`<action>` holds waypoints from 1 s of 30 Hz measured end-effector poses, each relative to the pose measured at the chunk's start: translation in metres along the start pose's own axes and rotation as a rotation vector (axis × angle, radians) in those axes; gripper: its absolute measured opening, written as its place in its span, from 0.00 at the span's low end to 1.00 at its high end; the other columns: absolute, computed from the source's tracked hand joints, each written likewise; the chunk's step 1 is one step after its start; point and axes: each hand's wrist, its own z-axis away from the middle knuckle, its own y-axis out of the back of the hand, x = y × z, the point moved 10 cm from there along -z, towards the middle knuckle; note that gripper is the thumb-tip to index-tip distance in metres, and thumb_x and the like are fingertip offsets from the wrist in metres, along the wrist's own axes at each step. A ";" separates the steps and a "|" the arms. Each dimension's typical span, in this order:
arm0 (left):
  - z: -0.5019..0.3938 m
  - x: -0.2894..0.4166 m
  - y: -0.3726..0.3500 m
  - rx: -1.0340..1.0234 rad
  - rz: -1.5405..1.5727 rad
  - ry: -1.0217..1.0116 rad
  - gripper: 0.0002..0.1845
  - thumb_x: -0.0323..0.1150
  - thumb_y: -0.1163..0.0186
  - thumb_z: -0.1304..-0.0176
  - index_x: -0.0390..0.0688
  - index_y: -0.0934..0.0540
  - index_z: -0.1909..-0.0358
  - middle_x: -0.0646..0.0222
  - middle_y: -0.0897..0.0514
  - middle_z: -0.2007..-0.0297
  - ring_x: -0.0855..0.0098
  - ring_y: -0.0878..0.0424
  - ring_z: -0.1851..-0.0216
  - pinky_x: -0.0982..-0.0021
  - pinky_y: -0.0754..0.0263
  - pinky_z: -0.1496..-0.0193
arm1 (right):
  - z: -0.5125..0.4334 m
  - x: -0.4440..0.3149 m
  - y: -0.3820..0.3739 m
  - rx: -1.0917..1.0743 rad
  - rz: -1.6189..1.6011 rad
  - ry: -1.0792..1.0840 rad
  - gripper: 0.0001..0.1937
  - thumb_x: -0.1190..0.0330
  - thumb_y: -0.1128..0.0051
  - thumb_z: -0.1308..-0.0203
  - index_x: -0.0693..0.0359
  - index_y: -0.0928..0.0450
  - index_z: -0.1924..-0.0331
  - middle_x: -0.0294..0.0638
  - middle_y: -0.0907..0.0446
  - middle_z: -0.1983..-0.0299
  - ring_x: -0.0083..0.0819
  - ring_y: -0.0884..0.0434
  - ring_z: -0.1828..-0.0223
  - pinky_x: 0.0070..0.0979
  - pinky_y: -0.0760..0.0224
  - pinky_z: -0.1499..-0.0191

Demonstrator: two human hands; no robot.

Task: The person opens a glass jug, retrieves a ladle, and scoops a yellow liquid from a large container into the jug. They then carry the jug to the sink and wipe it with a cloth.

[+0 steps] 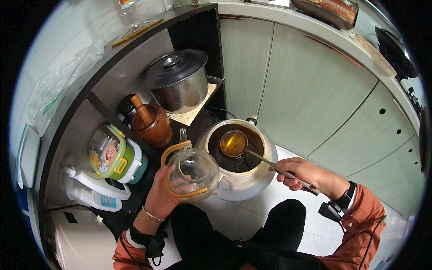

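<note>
My right hand [300,173] grips the handle of a metal ladle [233,143], whose bowl holds yellowish liquid. The bowl is within the mouth of a large whitish pot [248,189], above dark liquid [258,141]. My left hand [165,190] holds a clear glass teapot [197,168] tilted beside the pot's left rim; its wood-coloured handle loops around it. The teapot's spout [182,135] points away from me. No liquid can be made out in the teapot. Part of my left hand shows through the glass.
Left of the pot, shelves hold a lidded steel pot [180,91], a wooden mortar with a pestle [153,126], a green lunch box [123,158] and a white plastic bottle [101,199]. Pale green cabinet doors [303,91] stand behind. A plastic bag [64,84] lies at upper left.
</note>
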 end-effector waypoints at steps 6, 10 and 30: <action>0.005 -0.005 -0.013 -0.079 0.047 0.028 0.29 0.60 0.56 0.28 0.52 0.28 0.37 0.47 0.23 0.41 0.47 0.25 0.38 0.37 0.33 0.36 | 0.021 0.003 -0.006 -0.075 -0.395 -0.070 0.15 0.70 0.65 0.25 0.69 0.29 0.46 0.34 0.28 0.73 0.09 0.38 0.87 0.07 0.43 0.91; 0.007 -0.007 -0.020 -0.108 0.075 0.036 0.29 0.60 0.56 0.28 0.52 0.27 0.39 0.47 0.23 0.42 0.47 0.25 0.38 0.37 0.33 0.37 | 0.034 0.000 -0.010 -0.097 -0.438 -0.098 0.15 0.70 0.66 0.25 0.69 0.30 0.45 0.35 0.28 0.73 0.09 0.39 0.88 0.07 0.44 0.92; 0.006 -0.013 -0.028 -0.121 0.109 0.031 0.36 0.61 0.61 0.27 0.45 0.39 0.29 0.51 0.26 0.38 0.48 0.27 0.37 0.38 0.34 0.35 | 0.069 -0.024 -0.026 -0.049 -0.352 -0.099 0.13 0.70 0.62 0.26 0.71 0.30 0.47 0.36 0.29 0.71 0.09 0.38 0.87 0.07 0.45 0.92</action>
